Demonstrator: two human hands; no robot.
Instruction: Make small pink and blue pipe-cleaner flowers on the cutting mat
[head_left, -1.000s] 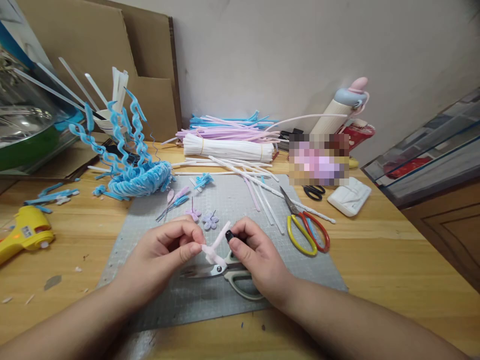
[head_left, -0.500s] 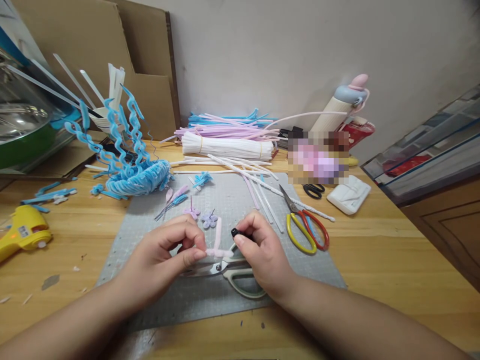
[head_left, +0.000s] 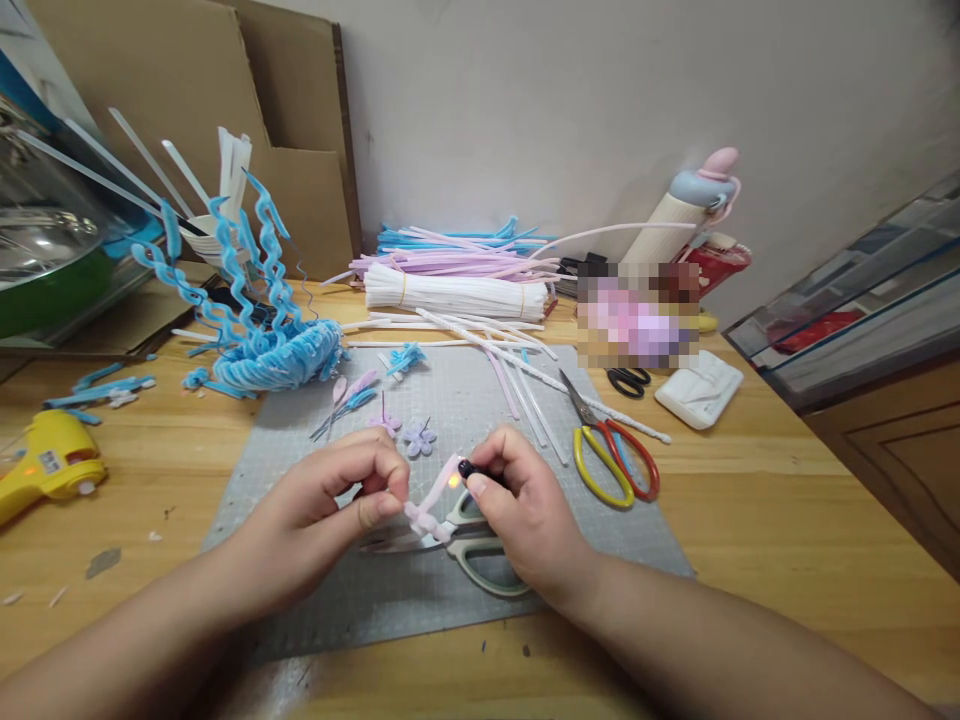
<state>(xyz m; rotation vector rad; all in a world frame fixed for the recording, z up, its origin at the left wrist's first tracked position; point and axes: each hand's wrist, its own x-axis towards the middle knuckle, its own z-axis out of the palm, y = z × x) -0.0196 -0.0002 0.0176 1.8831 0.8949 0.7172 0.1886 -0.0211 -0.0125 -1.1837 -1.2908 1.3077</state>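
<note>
My left hand [head_left: 341, 500] pinches a pale pink pipe cleaner piece [head_left: 426, 522] between thumb and fingertips. The piece is bent at its lower end, and a straight fuzzy arm slants up to the right. My right hand [head_left: 517, 500] is closed around a small black lighter [head_left: 466, 469], mostly hidden by the fingers. A small orange glow shows by the lighter's tip, close to the arm's upper end. Beneath my hands, grey-handled scissors [head_left: 487, 565] lie on the grey cutting mat [head_left: 337, 600]. Just beyond lies a purple pipe cleaner flower [head_left: 419, 438] with a thin stem.
A blue pipe cleaner crown [head_left: 277, 355] stands at back left, with a yellow glue gun [head_left: 52, 460] nearer. White pipe cleaner bundles [head_left: 454, 292] line the back. Red-and-yellow-handled scissors [head_left: 604, 450], a white case [head_left: 697, 388] and a bottle [head_left: 664, 220] are right.
The pipe cleaner piece has tilted, its upright arm now leaning right toward the lighter. An orange glow has appeared there. Both hands have barely shifted.
</note>
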